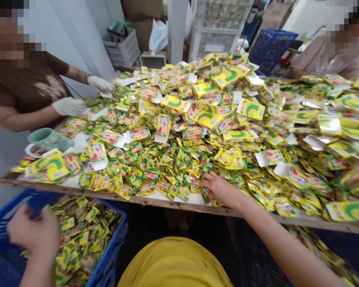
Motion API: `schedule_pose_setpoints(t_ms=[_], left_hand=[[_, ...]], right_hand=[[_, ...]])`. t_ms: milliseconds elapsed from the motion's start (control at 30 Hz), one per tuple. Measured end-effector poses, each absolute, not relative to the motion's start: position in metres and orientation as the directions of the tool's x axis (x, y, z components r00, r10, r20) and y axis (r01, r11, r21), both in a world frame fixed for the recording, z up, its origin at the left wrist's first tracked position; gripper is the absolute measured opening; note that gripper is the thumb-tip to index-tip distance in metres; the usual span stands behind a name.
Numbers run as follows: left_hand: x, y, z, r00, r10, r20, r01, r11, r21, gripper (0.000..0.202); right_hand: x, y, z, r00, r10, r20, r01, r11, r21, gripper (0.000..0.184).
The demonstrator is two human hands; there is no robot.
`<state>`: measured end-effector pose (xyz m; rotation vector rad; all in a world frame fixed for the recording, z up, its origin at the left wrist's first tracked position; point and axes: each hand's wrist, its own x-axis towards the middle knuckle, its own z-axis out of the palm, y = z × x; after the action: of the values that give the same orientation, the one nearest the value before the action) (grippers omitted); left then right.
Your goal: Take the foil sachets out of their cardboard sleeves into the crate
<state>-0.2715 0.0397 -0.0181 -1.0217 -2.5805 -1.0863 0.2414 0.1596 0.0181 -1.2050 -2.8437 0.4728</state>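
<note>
Small shiny packets (151,175) lie heaped along the near side of a wood-edged table (107,194), its white top showing in patches. The right hand (217,188) rests on them at the edge, fingers curled; whether it grips any, I cannot tell. The left hand (34,231) is blurred above a blue crate (121,225) of yellow-green pieces, its grasp unclear. Behind the packets, yellow boxes (175,103) pile high. A green mug (49,139) stands leftward, near a co-worker's gloved hands (68,107). Beyond are a pillar (177,32) and stacked white crates (217,40).
</note>
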Motion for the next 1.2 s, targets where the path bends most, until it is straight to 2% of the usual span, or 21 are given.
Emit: schedule_pose_setpoints(t_ms=[33,67,100,167,233,300,400,467,567,667,833,900,967,1067,1133,1200], left_hand=[[-0.254,0.063,-0.006,-0.707,0.47,0.528,0.707,0.441,0.553,0.037],[-0.231,0.087,0.006,-0.628,0.475,0.617,0.775,0.308,0.551,0.036],[-0.206,0.112,0.017,-0.527,0.538,0.658,0.823,0.13,0.552,0.033],[-0.151,0.16,0.034,-0.319,0.647,0.692,0.818,-0.182,0.547,0.023],[-0.1,0.205,0.043,-0.161,0.719,0.676,0.756,-0.35,0.553,0.024],[-0.061,0.243,0.046,-0.132,0.77,0.624,0.713,-0.364,0.599,0.033],[-0.032,0.285,0.048,-0.184,0.817,0.546,0.694,-0.285,0.661,0.058],[-0.03,0.299,0.049,-0.134,0.827,0.546,0.704,-0.309,0.64,0.06],[-0.041,0.304,0.054,0.149,0.837,0.527,0.758,-0.439,0.482,0.053],[-0.053,0.305,0.059,0.377,0.831,0.408,0.814,-0.508,0.282,0.048],[-0.046,0.313,0.063,0.529,0.785,0.322,0.835,-0.549,-0.033,0.05],[-0.039,0.314,0.065,0.625,0.741,0.245,0.778,-0.617,-0.119,0.049],[-0.037,0.31,0.069,0.647,0.731,0.219,0.762,-0.628,-0.156,0.043],[-0.039,0.286,0.081,0.534,0.777,0.332,0.839,-0.537,-0.091,0.035],[-0.036,0.257,0.085,0.438,0.814,0.381,0.867,-0.494,0.057,0.035],[-0.021,0.221,0.081,0.415,0.847,0.333,0.833,-0.5,0.235,0.041]], right_hand=[[0.239,0.156,0.019,-0.705,0.703,-0.089,0.699,0.67,-0.251,0.036],[0.237,0.153,0.02,-0.704,0.705,-0.079,0.702,0.676,-0.223,0.037],[0.234,0.149,0.02,-0.707,0.703,-0.081,0.702,0.682,-0.205,0.037],[0.23,0.143,0.021,-0.687,0.722,-0.079,0.722,0.666,-0.187,0.038],[0.229,0.137,0.021,-0.657,0.75,-0.075,0.747,0.635,-0.197,0.039],[0.231,0.131,0.022,-0.617,0.784,-0.068,0.777,0.593,-0.212,0.034],[0.241,0.123,0.018,-0.55,0.835,-0.03,0.811,0.524,-0.259,0.026],[0.249,0.118,0.01,-0.498,0.867,0.016,0.813,0.473,-0.339,0.028],[0.258,0.112,-0.005,-0.342,0.937,0.071,0.8,0.33,-0.5,0.02],[0.253,0.11,-0.015,-0.217,0.975,0.043,0.748,0.194,-0.634,0.017],[0.228,0.117,-0.017,-0.2,0.966,-0.166,0.786,0.057,-0.616,0.011],[0.224,0.118,-0.018,-0.169,0.97,-0.175,0.779,0.023,-0.626,0.012],[0.226,0.117,-0.018,-0.15,0.977,-0.152,0.751,0.013,-0.66,0.01],[0.232,0.115,-0.016,-0.087,0.991,-0.098,0.683,-0.012,-0.73,0.007],[0.233,0.116,-0.006,-0.002,0.999,-0.053,0.624,-0.04,-0.78,0.014],[0.229,0.118,0.013,0.156,0.987,0.029,0.462,-0.047,-0.886,0.022]])
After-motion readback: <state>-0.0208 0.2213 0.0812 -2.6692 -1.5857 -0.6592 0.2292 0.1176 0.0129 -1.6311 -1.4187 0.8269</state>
